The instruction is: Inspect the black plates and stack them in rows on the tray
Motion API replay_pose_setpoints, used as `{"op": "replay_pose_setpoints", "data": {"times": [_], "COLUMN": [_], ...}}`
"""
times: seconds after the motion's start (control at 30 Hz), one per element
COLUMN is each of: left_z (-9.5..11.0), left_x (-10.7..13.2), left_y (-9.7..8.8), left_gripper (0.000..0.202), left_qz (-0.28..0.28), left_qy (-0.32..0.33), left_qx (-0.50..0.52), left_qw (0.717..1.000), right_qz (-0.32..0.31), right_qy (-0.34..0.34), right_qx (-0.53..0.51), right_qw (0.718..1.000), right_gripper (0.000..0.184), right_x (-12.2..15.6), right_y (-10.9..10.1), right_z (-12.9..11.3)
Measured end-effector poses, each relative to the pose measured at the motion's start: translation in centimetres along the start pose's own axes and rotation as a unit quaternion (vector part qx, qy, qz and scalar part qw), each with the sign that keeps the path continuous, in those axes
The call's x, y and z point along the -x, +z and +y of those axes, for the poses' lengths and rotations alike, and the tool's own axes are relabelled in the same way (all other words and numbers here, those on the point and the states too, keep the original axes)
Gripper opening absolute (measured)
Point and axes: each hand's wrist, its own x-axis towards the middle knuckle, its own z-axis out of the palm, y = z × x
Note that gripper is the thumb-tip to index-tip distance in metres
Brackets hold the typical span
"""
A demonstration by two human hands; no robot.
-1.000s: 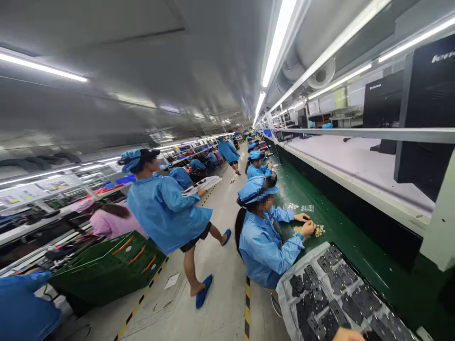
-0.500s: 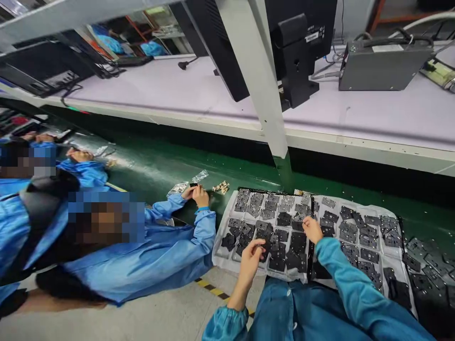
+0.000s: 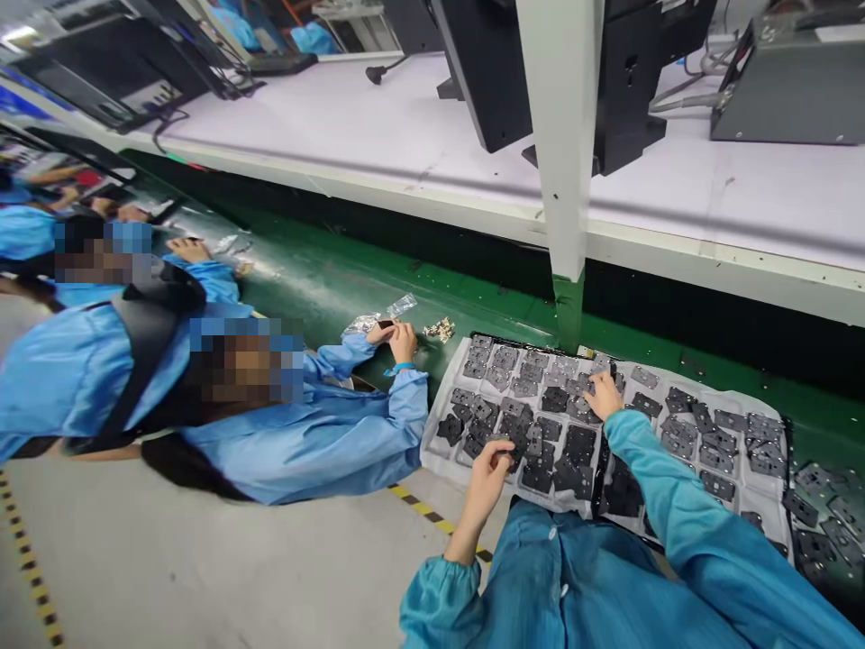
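Note:
Two white compartmented trays lie side by side in front of me, filled with small flat dark plates that have holes in them. My left hand hovers at the front of the left tray, thumb and forefinger apart, with nothing visible between them. Further back, my right hand is over the inner edge of the same tray. Its fingers are pinched on a small dark plate, partly hidden by the fingertips, among the plates in a rear compartment.
More loose plates lie on the green bench right of the trays. To the left, a co-worker in a blue smock handles a small dark piece beside a pile of small brass-coloured parts. A white post and raised shelf stand behind.
The view has shifted, so the bench and trays appear higher and further right. My right hand has reached further back over the left tray. My left hand stays near the tray's front.

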Motion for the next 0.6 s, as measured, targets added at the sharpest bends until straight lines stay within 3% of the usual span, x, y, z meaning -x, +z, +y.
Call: {"op": "replay_pose_setpoints", "data": {"times": [0.27, 0.47, 0.6], "left_z": [0.5, -0.1, -0.8], "left_x": [-0.3, 0.1, 0.2], "left_y": [0.4, -0.5, -1.2], "left_gripper": [0.026, 0.025, 0.024], "left_qz": [-0.025, -0.017, -0.021], "left_qy": [0.024, 0.025, 0.008], "left_qx": [-0.050, -0.061, -0.045], "left_qw": [0.998, 0.998, 0.999], "right_qz": [-0.008, 0.004, 0.009], "right_qy": [-0.021, -0.003, -0.005], "right_qx": [0.014, -0.067, -0.140], "right_qw": [1.000, 0.998, 0.990], "right_gripper": [0.032, 0.004, 0.017], "right_x": [-0.8, -1.0, -1.0], "right_y": [0.6, 0.4, 1.7], "right_z": [-1.3, -1.5, -3.5]}}
